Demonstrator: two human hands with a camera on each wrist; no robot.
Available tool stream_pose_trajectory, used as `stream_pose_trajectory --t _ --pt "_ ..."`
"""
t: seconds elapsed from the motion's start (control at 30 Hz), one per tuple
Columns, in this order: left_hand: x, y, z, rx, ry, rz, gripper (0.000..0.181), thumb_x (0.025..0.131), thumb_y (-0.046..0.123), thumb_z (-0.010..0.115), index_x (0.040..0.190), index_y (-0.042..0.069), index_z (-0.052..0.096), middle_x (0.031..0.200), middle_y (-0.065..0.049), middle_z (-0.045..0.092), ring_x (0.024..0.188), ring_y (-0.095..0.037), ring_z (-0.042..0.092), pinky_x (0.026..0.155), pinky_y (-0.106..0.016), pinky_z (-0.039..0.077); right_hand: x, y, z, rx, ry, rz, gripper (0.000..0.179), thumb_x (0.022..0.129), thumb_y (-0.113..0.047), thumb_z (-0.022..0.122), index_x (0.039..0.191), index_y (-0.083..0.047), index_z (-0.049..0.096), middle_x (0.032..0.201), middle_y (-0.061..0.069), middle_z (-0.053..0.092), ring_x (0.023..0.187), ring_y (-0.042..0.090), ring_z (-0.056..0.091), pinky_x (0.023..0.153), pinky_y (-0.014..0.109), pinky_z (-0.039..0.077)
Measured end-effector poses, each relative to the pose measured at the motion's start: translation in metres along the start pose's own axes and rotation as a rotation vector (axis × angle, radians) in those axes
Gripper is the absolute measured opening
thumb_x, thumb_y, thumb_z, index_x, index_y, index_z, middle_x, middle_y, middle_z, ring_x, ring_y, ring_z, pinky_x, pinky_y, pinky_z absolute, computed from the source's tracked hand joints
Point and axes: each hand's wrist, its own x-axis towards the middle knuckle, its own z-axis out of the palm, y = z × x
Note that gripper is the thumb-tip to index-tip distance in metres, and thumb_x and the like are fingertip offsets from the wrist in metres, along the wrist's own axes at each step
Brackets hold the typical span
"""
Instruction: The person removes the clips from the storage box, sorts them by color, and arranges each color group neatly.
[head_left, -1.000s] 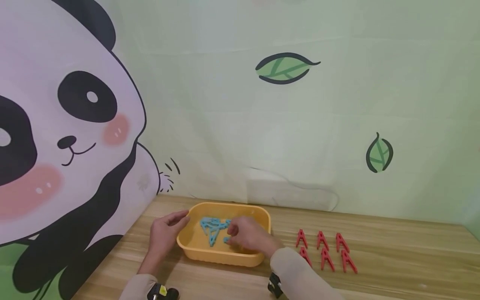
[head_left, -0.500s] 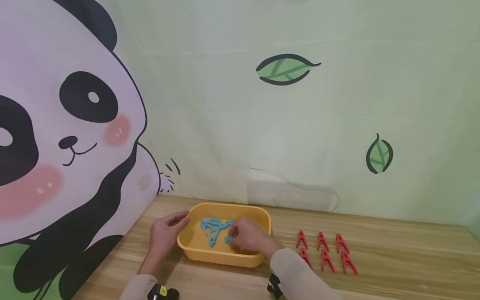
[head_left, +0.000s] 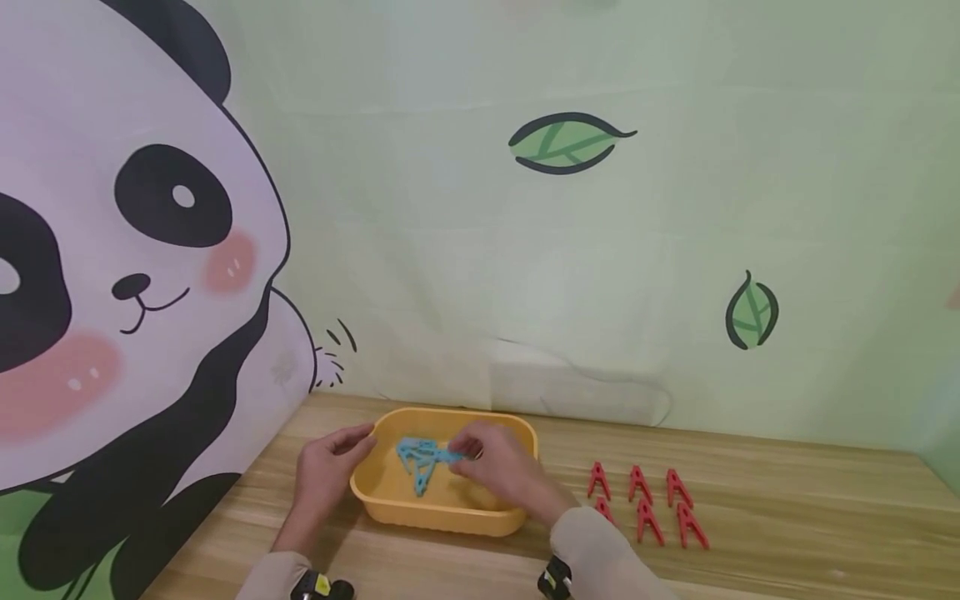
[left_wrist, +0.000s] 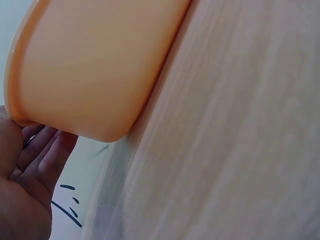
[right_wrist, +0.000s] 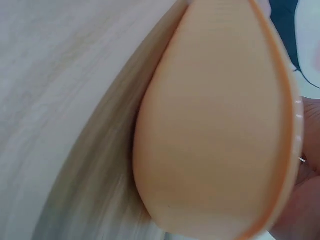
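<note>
A yellow plastic basin (head_left: 442,518) stands on the table with several blue clothespins (head_left: 422,478) heaped in its left half. My left hand (head_left: 322,471) holds the basin's left end, thumb at the rim and fingers against the outer wall, as the left wrist view shows. Reaching over the near right side, my right hand (head_left: 498,467) pinches a blue clothespin (head_left: 450,456) between thumb and fingertips, close beside the heap. In the right wrist view the basin's outer wall (right_wrist: 215,120) hides most of that hand.
Several red clothespins (head_left: 650,523) lie in two rows on the wooden table (head_left: 810,517), right of the basin. Behind stands a pale green backdrop (head_left: 420,250) printed with a panda and leaves.
My right hand has picked up a blue clothespin from the basin floor and moved it back towards the heap. The left hand stays at the rim.
</note>
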Motion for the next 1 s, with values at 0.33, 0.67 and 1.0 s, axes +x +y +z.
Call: stream_pose_trajectory --t 0.33,0.67,1.0 --pt "0.0 0.001 0.0 0.003 0.0 0.004 0.029 0.1 0.015 0.077 0.125 0.0 0.076 0.123 -0.017 0.075 0.118 -0.032 0.07 0.079 -0.007 0.049 -0.025 -0.003 -0.019 0.023 0.094 -0.052 0.016 0.091 -0.007 0.084 0.105 -0.004 0.077 0.099 0.001 0.074 0.091 0.021 0.069 0.079 0.027 0.058" --pt "-0.002 0.002 0.0 0.007 0.001 -0.014 0.03 0.1 0.017 0.077 0.125 0.001 0.077 0.123 -0.016 0.076 0.118 -0.031 0.07 0.08 -0.007 0.05 -0.051 -0.008 -0.043 0.034 0.124 0.016 0.016 0.092 -0.009 0.084 0.106 -0.006 0.077 0.099 -0.002 0.073 0.091 0.018 0.068 0.08 0.026 0.059" --pt "-0.001 0.0 0.0 0.006 0.004 0.008 0.029 0.1 0.016 0.077 0.125 0.001 0.077 0.123 -0.016 0.076 0.117 -0.03 0.07 0.084 -0.01 0.052 -0.077 0.001 -0.067 0.071 0.139 0.074 0.015 0.092 -0.011 0.084 0.103 -0.006 0.076 0.097 -0.001 0.074 0.091 0.018 0.069 0.08 0.027 0.06"
